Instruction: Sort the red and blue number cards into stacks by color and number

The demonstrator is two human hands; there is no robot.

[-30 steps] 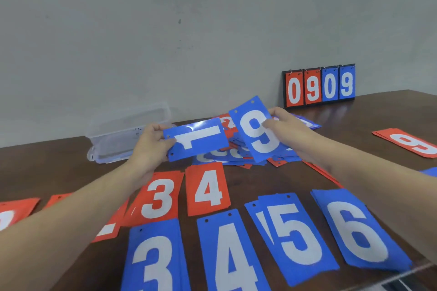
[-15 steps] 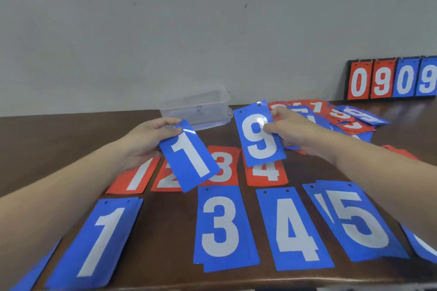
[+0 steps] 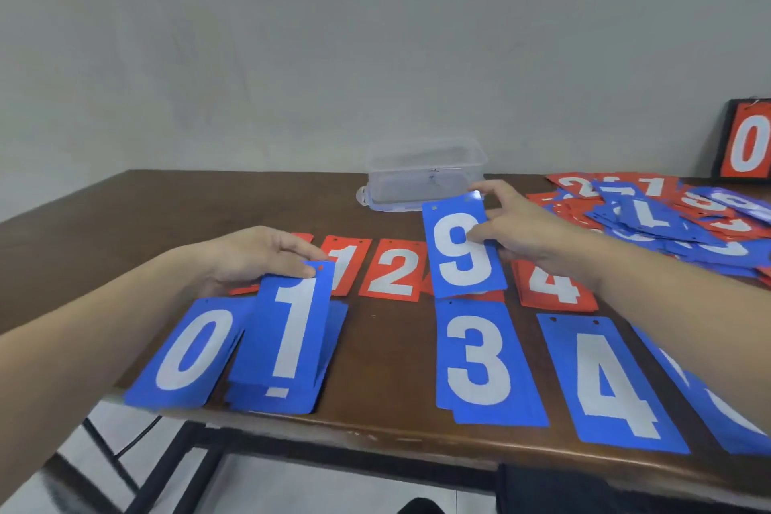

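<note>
Left hand (image 3: 254,259) pinches the top edge of a blue 1 card (image 3: 294,330), fingers curled over it; card lies tilted over the blue 1 stack (image 3: 329,359), lower end on the stack. Right hand (image 3: 530,234) holds a blue 9 card (image 3: 463,250) by its right edge, thumb on the face, fingers behind; card is raised above the red row and hides most of one red card there.

Near edge of the table (image 3: 396,436): blue 0 stack (image 3: 187,355) has its lower left corner at the rim; blue 1 stack just beside it, overlapping. Bare wood gap between the blue 1 stack and the blue 3 stack (image 3: 479,363). Blue 4 stack (image 3: 605,384) just right of the 3; another blue card is cut off by the right border, its number unreadable.

Red row behind: red 1 card (image 3: 348,263), red 2 card (image 3: 394,273), red 4 card (image 3: 550,284). A further red card sits under the left hand, number hidden.

Far right: unsorted pile (image 3: 667,217) of red and blue cards, overlapping at all angles. Clear plastic box (image 3: 425,173) stands at the far edge against the wall. Scoreboard stand (image 3: 747,142), showing a red 0, cut by the right border.

Table is dark brown wood; open wood on the far left side. Grey plain wall (image 3: 292,33) behind. Pale floor and dark table frame (image 3: 175,467) below the near edge.
</note>
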